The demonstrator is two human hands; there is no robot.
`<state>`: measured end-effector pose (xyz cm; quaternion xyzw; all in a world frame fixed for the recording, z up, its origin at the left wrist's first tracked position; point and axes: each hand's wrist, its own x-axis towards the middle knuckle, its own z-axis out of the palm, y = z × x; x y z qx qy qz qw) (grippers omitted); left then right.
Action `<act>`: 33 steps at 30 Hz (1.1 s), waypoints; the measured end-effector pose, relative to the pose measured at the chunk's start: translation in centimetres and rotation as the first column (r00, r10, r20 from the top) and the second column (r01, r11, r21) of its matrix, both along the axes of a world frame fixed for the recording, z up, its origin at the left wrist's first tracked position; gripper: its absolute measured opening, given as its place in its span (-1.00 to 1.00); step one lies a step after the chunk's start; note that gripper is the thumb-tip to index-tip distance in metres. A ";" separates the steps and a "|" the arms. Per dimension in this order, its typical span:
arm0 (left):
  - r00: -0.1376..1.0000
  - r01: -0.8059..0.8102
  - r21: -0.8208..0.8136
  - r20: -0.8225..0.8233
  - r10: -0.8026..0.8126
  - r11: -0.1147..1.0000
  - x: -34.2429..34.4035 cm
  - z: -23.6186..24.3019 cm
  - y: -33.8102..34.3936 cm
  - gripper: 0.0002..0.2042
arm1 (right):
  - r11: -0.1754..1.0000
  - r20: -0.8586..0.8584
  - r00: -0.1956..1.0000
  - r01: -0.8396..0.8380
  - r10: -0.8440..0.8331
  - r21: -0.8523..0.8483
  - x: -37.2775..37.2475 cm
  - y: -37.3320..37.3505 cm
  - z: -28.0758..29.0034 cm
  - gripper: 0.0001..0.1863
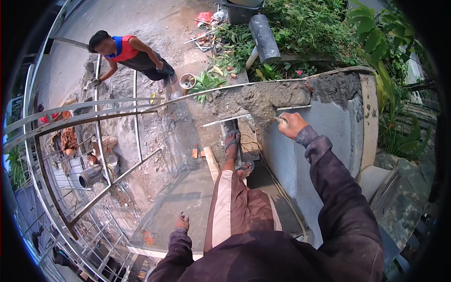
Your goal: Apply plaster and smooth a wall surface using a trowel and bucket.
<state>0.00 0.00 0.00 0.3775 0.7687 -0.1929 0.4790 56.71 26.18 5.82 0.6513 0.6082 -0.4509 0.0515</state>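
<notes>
My right hand (293,126) is closed round the pale handle of a trowel (280,121). Its blade is hidden by grey wet mortar (260,105) at the top of the wall. A thin light strip (225,121) runs along the wall top just below that mortar. Under my right arm stands the grey plastered wall face (279,155). My left hand (182,222) hangs low over the smooth grey slab, fingers curled in, with nothing visible in them. My sandalled feet (232,143) are on a narrow support beside the wall.
A metal frame (101,141) spans the left side, and a person (131,54) stands beyond it, one hand on a bar. A bucket (187,81) is near that person. Rope (277,183) trails beside my legs. Plants (300,35) grow behind the wall.
</notes>
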 end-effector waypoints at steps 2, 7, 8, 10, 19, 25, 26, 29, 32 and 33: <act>0.999 -0.035 -0.080 -0.022 0.033 0.996 1.0 3.2 -7.0 -0.57 | 0.995 0.260 0.965 0.014 -0.040 0.100 -0.9 0.3 -2.4 -0.66; 0.994 0.001 -0.145 0.109 0.015 0.989 3.3 2.0 -7.4 -0.58 | 0.812 0.379 0.919 -0.138 -0.109 0.568 -3.3 4.2 -12.4 -0.88; 0.995 -0.005 -0.157 0.101 0.021 0.988 3.5 2.1 -7.9 -0.58 | 0.781 0.429 0.896 -0.185 -0.115 0.596 -4.6 4.3 -12.5 -0.87; 0.991 0.116 0.021 0.063 -0.117 0.993 4.1 1.9 -7.3 -0.61 | 0.745 0.437 0.880 -0.165 -0.185 0.647 -5.7 3.8 -12.2 -0.84; 0.996 -0.012 0.083 0.094 0.004 0.996 6.0 2.4 -0.4 -0.64 | 0.556 -0.335 0.479 0.809 -0.812 -0.192 -12.1 1.2 -15.1 -0.68; 0.979 0.049 0.158 0.186 -0.079 0.986 7.2 3.1 3.5 -0.61 | 0.826 -0.051 0.828 0.560 -0.558 0.069 -13.1 5.0 -15.5 -0.59; 0.978 0.028 0.167 0.198 -0.062 0.986 7.1 3.0 3.6 -0.62 | 0.872 -0.009 0.873 0.487 -0.487 0.048 -12.4 5.3 -14.5 -0.59; 0.970 0.072 0.175 0.218 -0.110 0.982 7.6 3.3 4.7 -0.63 | 0.840 -0.067 0.843 0.538 -0.534 0.067 -12.1 4.0 -13.4 -0.60; 0.969 0.061 0.140 0.230 -0.093 0.988 8.9 4.0 6.4 -0.64 | 0.712 -0.190 0.690 0.697 -0.698 -0.084 -14.3 4.2 -13.8 -0.58; 0.969 0.040 0.122 0.238 -0.068 0.992 8.8 4.3 6.8 -0.64 | 0.638 -0.216 0.600 0.729 -0.770 -0.247 -15.7 4.4 -14.4 -0.58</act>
